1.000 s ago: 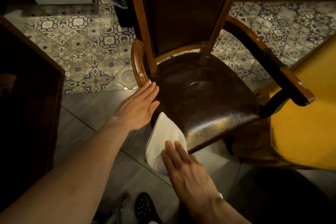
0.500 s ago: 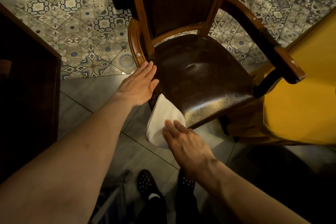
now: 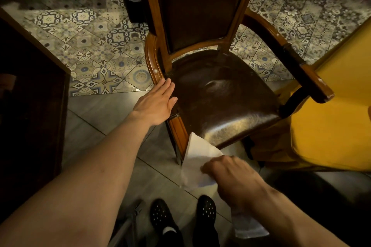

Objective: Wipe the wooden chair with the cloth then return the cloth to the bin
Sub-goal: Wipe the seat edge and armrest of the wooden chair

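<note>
1 head-worn camera looks steeply down, close over the chair [image 3: 216,94].

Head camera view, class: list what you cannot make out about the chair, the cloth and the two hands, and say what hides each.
- Chair: backrest top cut off by the upper edge; legs mostly hidden under the seat.
- White cloth: its lower part is covered by the right hand; motion blur softens its edge.
- Right hand's fingers: curled under, so the grip is unclear.
- Left hand: palm faces down, contact with the chair frame hidden.
- Bin: not identifiable in this view.
</note>
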Available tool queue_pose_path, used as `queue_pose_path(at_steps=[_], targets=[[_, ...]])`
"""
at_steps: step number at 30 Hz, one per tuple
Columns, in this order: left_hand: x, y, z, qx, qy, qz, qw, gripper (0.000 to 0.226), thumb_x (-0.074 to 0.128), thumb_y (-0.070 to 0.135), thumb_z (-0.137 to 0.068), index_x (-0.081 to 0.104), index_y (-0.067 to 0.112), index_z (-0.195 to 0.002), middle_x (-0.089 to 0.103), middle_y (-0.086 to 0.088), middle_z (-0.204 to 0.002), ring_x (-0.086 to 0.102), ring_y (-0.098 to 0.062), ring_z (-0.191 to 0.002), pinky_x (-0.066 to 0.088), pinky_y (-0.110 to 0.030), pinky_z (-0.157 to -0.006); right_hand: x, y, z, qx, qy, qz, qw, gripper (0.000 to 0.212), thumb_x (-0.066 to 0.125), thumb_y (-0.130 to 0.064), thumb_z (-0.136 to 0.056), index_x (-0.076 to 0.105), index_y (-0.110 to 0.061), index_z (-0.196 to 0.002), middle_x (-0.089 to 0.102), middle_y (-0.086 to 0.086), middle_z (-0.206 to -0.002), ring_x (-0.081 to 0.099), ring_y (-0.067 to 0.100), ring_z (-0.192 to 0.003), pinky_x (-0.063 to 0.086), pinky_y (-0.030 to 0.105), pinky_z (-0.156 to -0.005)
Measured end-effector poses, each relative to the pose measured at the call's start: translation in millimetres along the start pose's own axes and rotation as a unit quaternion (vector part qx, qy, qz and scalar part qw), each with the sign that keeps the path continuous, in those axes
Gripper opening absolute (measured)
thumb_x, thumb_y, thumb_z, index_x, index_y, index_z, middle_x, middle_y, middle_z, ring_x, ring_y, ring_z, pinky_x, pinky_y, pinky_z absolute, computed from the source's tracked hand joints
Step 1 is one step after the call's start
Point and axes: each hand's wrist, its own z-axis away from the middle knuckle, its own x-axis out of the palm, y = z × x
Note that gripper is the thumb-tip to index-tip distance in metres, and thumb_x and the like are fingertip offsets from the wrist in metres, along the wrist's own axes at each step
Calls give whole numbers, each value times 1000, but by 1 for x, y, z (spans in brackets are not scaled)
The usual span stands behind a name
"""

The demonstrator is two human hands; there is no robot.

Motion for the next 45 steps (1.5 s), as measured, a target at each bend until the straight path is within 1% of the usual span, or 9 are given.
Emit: queue_pose_path(at_steps=[5,10,17,23,28,31,35,40,45], targets=[[-1,4,3,3,-5,2,1000,61,15,45,-106,4,16,-158,-4,0,-167,-12,-12,-151,-2,-33,-123,-25,29,-5,50,52,-61,996,53,54,-18,-94,41,-40,-141,47,-3,-134,42,19,-118,35,28,-97],[-5,14,7,-1,-15,-28,999,64,15,46,-106,-2,13,-157,-11,-6,-166,-18,-17,-150,-11,-32,-120,-71,40,-17,32,147,-179,972,47,69,-11,-85,65,-30,-127,70,-4,-122,64,12,-109,53,37,-91],[7,24,18,-18,56,13,998,67,21,46,-105,1,10,-157,-9,-7,-166,-29,-13,-142,-23,-27,-112,-114,55,-55,24,200,-264,943,65,42,16,-84,63,-26,-130,67,-6,-126,58,12,-121,50,39,-100],[23,32,22,-83,62,91,990,73,19,55,-101,-17,21,-154,-30,3,-161,-37,-10,-142,-14,-33,-117,-138,64,-114,-7,219,-291,931,57,45,8,-94,55,-29,-137,67,-1,-119,64,-6,-94,50,7,-70],[38,44,19,-130,120,93,980,75,10,59,-97,-15,21,-156,-29,3,-162,-32,-11,-145,-4,-37,-122,-160,67,-173,-100,199,-282,933,50,50,-2,-96,51,-24,-141,67,6,-118,68,7,-90,60,29,-78],[46,62,14,-186,138,82,969,74,9,59,-99,-15,18,-156,-27,0,-164,-27,-15,-148,-2,-39,-122,-166,65,-203,-146,200,-247,937,53,55,0,-96,48,-21,-144,63,9,-131,63,23,-113,55,45,-93],[50,83,0,-272,156,77,946,73,15,54,-101,-11,15,-157,-22,-4,-165,-21,-17,-151,-3,-40,-122,-172,62,-235,-221,196,-132,946,75,59,11,-83,41,-18,-149,41,6,-155,33,19,-144,29,40,-118],[53,92,-7,-316,159,82,932,74,17,54,-100,-6,13,-158,-16,-6,-167,-14,-18,-152,-1,-38,-120,-157,55,-276,-308,161,48,937,73,56,-6,-93,23,-24,-156,15,0,-166,4,18,-152,15,50,-121],[57,90,-11,-323,170,94,926,73,28,53,-102,8,12,-159,6,-8,-167,0,-17,-154,5,-35,-121,-128,64,-305,-406,115,230,877,66,43,-19,-100,13,-22,-158,5,5,-167,-8,26,-152,-8,45,-120]])
